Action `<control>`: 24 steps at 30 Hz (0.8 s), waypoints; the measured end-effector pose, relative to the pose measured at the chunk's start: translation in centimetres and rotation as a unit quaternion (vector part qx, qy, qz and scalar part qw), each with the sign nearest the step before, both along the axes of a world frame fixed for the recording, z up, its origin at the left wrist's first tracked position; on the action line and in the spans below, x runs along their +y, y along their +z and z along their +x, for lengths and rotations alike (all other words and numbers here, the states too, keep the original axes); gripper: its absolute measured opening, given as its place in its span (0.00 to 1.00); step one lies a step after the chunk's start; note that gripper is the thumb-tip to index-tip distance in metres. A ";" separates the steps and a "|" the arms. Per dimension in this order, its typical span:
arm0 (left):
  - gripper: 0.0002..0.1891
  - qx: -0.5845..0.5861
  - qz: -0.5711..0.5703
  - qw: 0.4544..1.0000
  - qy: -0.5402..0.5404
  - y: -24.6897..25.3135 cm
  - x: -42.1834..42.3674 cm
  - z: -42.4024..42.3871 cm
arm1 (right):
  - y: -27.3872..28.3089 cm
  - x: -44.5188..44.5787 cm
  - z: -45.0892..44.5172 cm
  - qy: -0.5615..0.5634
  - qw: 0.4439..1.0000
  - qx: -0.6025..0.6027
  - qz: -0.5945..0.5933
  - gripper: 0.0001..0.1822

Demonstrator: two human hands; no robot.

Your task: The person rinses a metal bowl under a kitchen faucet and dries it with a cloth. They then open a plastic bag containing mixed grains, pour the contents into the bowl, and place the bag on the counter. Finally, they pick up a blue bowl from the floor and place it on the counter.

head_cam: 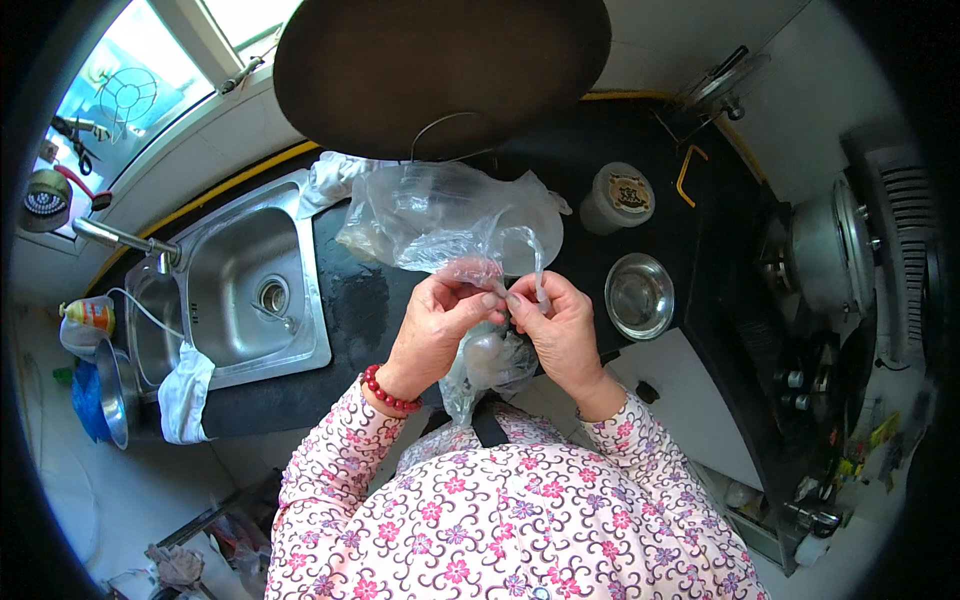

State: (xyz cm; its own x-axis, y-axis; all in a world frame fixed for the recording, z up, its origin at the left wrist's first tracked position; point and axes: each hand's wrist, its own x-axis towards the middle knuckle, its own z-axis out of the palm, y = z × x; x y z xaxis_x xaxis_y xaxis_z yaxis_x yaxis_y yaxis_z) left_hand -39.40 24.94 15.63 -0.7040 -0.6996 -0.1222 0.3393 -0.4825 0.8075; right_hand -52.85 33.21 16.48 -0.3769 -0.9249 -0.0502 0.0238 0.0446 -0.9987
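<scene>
At the counter's front edge, my left hand [442, 322] and my right hand [561, 322] meet fingertip to fingertip. Both pinch a twisted strip of clear plastic bag [514, 289]; a loop of it stands up by my right fingers. Behind them a large clear plastic bag [442, 206] lies crumpled on the black countertop [360, 292], partly over a round, pale translucent thing [544, 244]. Below my hands hangs a bunched clear bag [499, 360] with something rounded inside. Whether it joins the strip I cannot tell, because my fingers cover that part.
To the left is a steel sink [240, 247] with a faucet [120, 234] and a white cloth [187, 394]. A lidded plastic tub [619, 199] and steel bowl [640, 296] stand right. A large dark round board [442, 75] rises behind; a pot [825, 247] sits far right.
</scene>
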 end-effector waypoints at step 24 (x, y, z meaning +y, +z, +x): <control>0.10 0.113 0.128 0.979 0.110 0.7 1.8 7.8 | 0.2 -1.9 8.9 -0.018 0.995 -0.049 -0.086 0.08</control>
State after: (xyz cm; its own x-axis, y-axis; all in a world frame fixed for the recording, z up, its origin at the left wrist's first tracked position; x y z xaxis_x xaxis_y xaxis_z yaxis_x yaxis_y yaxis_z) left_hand -31.63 26.71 16.28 -0.5685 -0.8047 -0.1710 0.6146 -0.5537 0.5619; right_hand -43.91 31.33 16.67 -0.4114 -0.9088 0.0690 0.1206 -0.1293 -0.9842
